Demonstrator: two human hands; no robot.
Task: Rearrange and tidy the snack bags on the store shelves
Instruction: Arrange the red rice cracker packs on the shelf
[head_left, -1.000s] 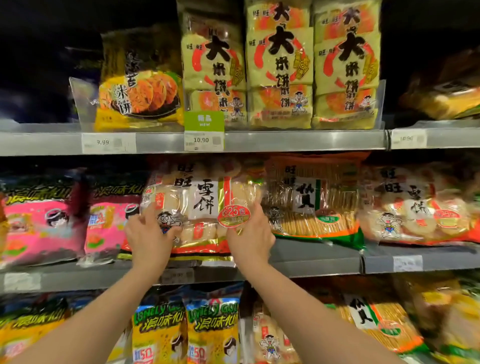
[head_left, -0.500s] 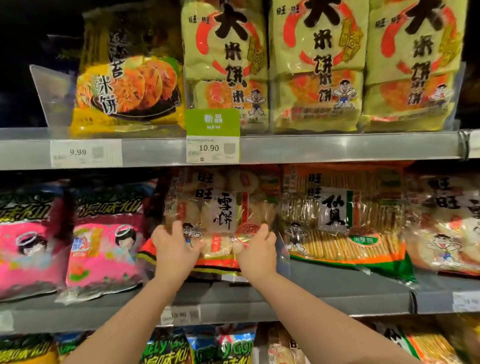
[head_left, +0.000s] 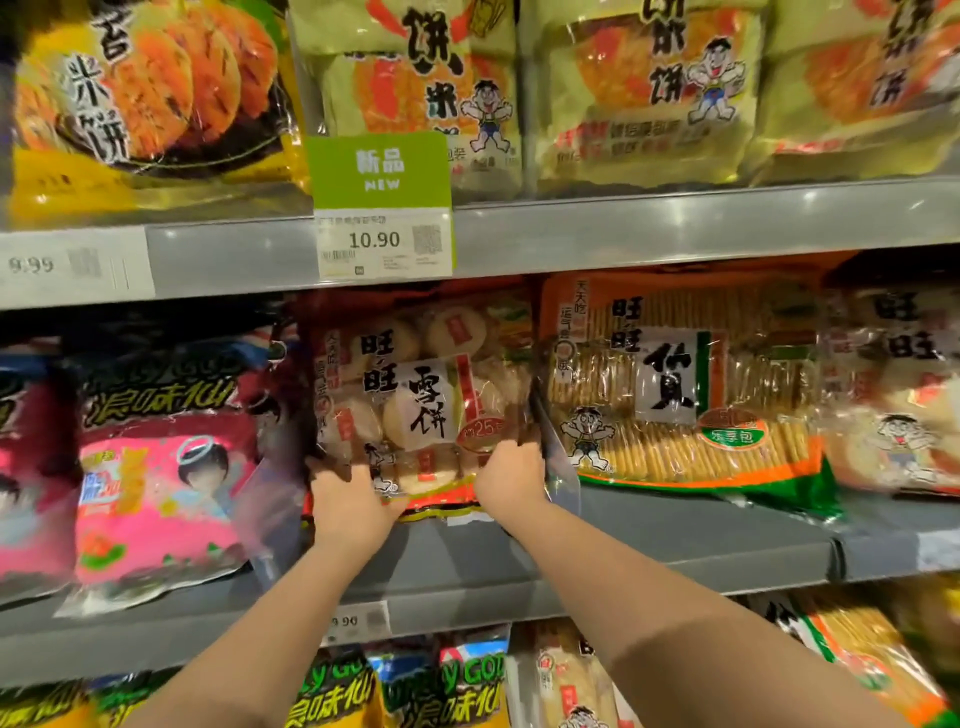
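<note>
The middle shelf (head_left: 675, 540) is carrying the row being tidied. The rice-cracker bag (head_left: 415, 395) is standing on it at the centre of the view, directly below the upper shelf rail (head_left: 675, 223) at twelve o'clock. At three o'clock of this bag an orange-and-green cracker bag (head_left: 675, 389) is leaning just beside it, and at nine o'clock a pink bag (head_left: 161, 493) is lying nearby. Both hands are clamping the rice-cracker bag. The left hand (head_left: 348, 499) is gripping its seven o'clock corner with the thumb across the front, and the right hand (head_left: 511, 475) is curling its fingers over the five o'clock corner. Because both grips are sitting low, the top of the bag is likely to be flopping forward or catching the rail above if pushed too fast, and hard squeezing is risking broken crackers. A clear divider (head_left: 558, 467) is standing at three o'clock, touching or nearly touching the right hand, so it is limiting sideways travel and could be knocked askew. A green price tag (head_left: 382, 202) is hanging at twelve o'clock.
</note>
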